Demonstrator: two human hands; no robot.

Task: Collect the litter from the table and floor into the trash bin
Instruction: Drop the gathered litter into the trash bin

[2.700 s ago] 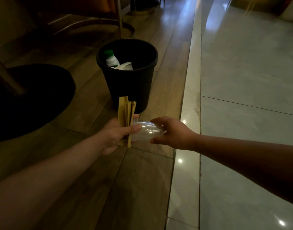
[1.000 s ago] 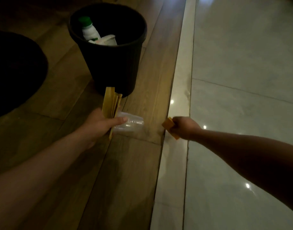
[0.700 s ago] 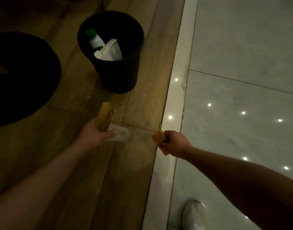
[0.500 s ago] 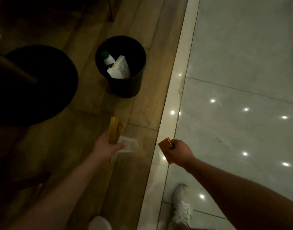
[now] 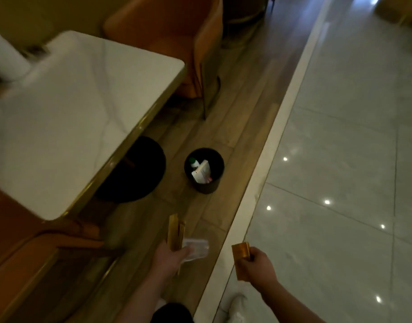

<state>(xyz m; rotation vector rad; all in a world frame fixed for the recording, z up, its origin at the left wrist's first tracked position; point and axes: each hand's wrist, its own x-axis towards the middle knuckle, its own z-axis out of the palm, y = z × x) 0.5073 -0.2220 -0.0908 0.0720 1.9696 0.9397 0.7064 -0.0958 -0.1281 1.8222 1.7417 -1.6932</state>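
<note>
A black trash bin [image 5: 220,164] stands on the wooden floor strip, holding a green-capped white bottle [image 5: 194,163] and a white carton [image 5: 202,171]. My left hand [image 5: 168,257] grips folded yellow-brown paper pieces [image 5: 174,233] together with a clear plastic cup [image 5: 197,247] lying on its side. My right hand [image 5: 256,266] is closed on a small orange-brown card piece [image 5: 241,252]. Both hands are well below the bin in the view, apart from it.
A white table [image 5: 79,117] with a gold edge fills the left; something white and blurred [image 5: 7,59] sits at its far corner. Its dark round base [image 5: 139,173] lies left of the bin. An orange chair [image 5: 177,33] stands behind. Grey tiles [image 5: 340,159] spread right.
The view has risen and pulled back; the bin now looks small and far, and the table top has come into sight. My right hand gave the cup to my left, then took the orange piece.
</note>
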